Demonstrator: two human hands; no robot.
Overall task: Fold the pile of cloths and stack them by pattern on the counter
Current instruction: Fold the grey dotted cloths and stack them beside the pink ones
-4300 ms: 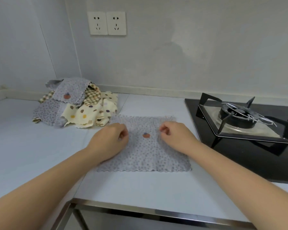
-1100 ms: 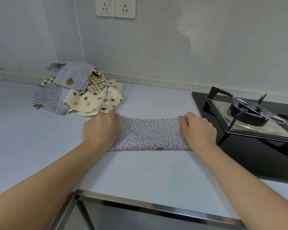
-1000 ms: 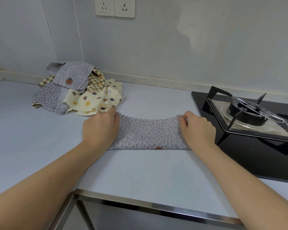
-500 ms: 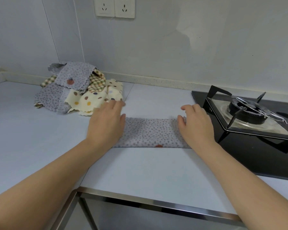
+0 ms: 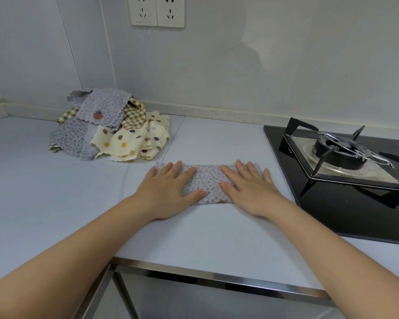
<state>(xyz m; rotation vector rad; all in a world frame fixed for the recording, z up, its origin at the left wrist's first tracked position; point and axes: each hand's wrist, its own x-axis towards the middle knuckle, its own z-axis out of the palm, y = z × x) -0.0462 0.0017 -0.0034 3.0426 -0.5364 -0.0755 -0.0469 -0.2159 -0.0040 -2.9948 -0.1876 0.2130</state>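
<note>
Nearest me, the steel trim (image 5: 217,276) runs along the front edge of the counter (image 5: 194,238), and both bare forearms reach in over it. I've got the left hand (image 5: 166,192) lying flat, fingers straight and spread, palm down on the left end of the folded grey dotted cloth (image 5: 209,183); it grips nothing, it just presses. The right hand (image 5: 249,192) mirrors it on the cloth's right end, fingers straight and slightly fanned, pressing too. The cloth lies as 1 narrow band across the middle of the counter, long side parallel to the front edge, with a small red-brown mark at its near fold. Just beside its right end sits the black hob (image 5: 343,217) with 1 burner (image 5: 336,149). Farther back, toward the counter's rear left, there's the unfolded pile (image 5: 111,134): grey dotted, cream spotted and checked cloths heaped together. Above, on the wall, 2 sockets (image 5: 143,10).
</note>
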